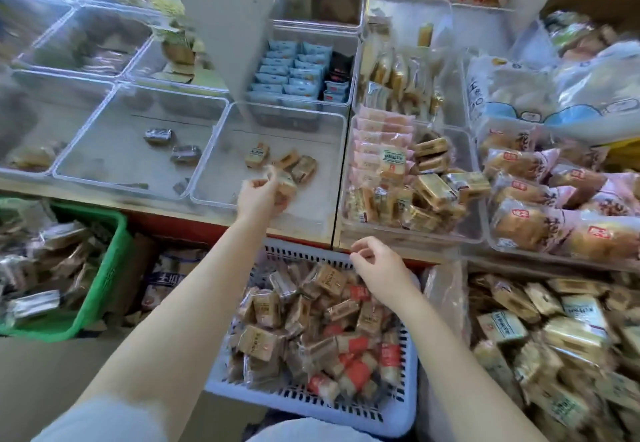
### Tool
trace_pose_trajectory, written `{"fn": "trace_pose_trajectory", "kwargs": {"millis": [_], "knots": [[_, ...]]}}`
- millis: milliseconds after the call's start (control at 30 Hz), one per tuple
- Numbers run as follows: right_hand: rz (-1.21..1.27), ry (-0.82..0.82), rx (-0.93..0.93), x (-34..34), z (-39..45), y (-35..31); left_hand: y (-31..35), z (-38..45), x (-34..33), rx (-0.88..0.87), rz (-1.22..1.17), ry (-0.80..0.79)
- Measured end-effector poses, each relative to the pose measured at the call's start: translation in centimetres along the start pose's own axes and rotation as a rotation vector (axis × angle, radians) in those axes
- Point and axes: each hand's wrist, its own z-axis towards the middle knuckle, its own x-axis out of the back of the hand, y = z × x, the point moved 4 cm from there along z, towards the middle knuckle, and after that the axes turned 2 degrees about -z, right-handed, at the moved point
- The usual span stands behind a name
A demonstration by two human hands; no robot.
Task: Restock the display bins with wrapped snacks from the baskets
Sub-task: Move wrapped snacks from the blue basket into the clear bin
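Head view. My left hand (258,195) reaches over the front rim of the clear display bin (341,150) at the centre of the frame, its fingers curled around a brown wrapped snack (285,189) at the fingertips; motion blur keeps me from telling whether the pack is gripped or just leaving the hand. Three loose snacks (287,161) already lie on the bin's floor just beyond it, and most of the bin is bare. My right hand (375,266) hovers at the far rim of the white-blue basket (311,403) in the lower centre, fingers bent loosely inward and, as far as I can see, holding nothing. The basket is heaped with basket snacks (311,324) in brown and red-and-white wrappers. A green basket (104,268) of silvery packs sits at lower left; the filled bin (479,199) to the right of centre holds pink and tan packs.

Risks, as I judge them: a pack let go too near the front rim could slide off the tabletop into the gap by the basket. The basket mixes brown and red wrappers, so a hasty grab could put the wrong kind in this bin. Tossed packs may land face down or heaped unevenly.

Writing: the wrappers carry printed characters, and the bread bags at right show red labels, but everything is too blurred or small to read.
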Motion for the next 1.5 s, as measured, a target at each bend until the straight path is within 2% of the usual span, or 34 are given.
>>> {"fn": "trace_pose_trajectory", "kwargs": {"millis": [133,233,367,433,500,567,633,700,767,800,867,933,1067,1233,1333,1400,1433,1500], "knots": [[0.018,0.143,-0.042,1.2,0.3,-0.1,0.9,-0.8,-0.9,-0.120,0.284,-0.073],[-0.044,0.389,-0.062,4.4,0.8,0.8,0.3,-2.3,-3.5,-0.290,0.542,-0.207],[-0.178,0.722,-0.041,10.0,2.3,1.5,-1.4,-4.3,-8.7,-0.406,0.689,-0.424],[-0.276,0.694,-0.092,12.2,4.2,2.3,-1.4,-4.7,-10.3,-0.420,0.750,-0.406],[-0.325,0.549,-0.159,13.2,6.3,3.2,-1.5,-4.8,-10.9,-0.379,0.786,-0.344],[-0.304,0.425,-0.146,12.9,7.6,4.1,-1.7,-4.9,-11.1,-0.360,0.850,-0.316],[-0.258,0.431,-0.107,12.9,8.1,4.8,-1.9,-5.0,-11.3,-0.356,0.900,-0.319],[-0.105,0.510,-0.119,13.8,7.7,5.1,-1.8,-5.1,-11.4,-0.355,0.951,-0.317],[0.274,0.575,-0.207,14.5,6.8,5.6,-1.8,-5.0,-11.4,-0.359,1.001,-0.312],[0.551,0.557,-0.258,14.4,6.3,5.9,-1.8,-5.0,-11.4,-0.368,1.015,-0.310],[1.067,0.420,-0.300,13.7,5.5,5.3,-1.8,-5.1,-11.4,-0.385,1.027,-0.310],[1.230,0.298,-0.291,13.1,5.0,4.5,-1.8,-5.3,-11.4,-0.388,1.034,-0.324],[1.134,0.227,-0.251,11.8,5.1,3.3,-1.4,-5.7,-10.8,-0.401,0.976,-0.379],[0.709,0.052,-0.173,6.1,5.9,-1.5,0.8,-5.7,-7.5,-0.287,0.317,-0.442],[0.494,-0.100,-0.106,3.3,6.3,-4.9,1.3,-5.1,-5.9,-0.191,0.095,-0.491],[0.312,-0.029,-0.057,3.6,6.9,-5.8,1.6,-3.9,-4.6,-0.178,0.021,-0.394],[0.158,0.087,-0.017,4.5,7.3,-5.8,1.8,-3.1,-3.8,-0.201,0.049,-0.307],[-0.132,0.342,0.037,6.9,8.4,-5.4,2.1,-1.2,-2.4,-0.286,0.256,-0.122]]}}
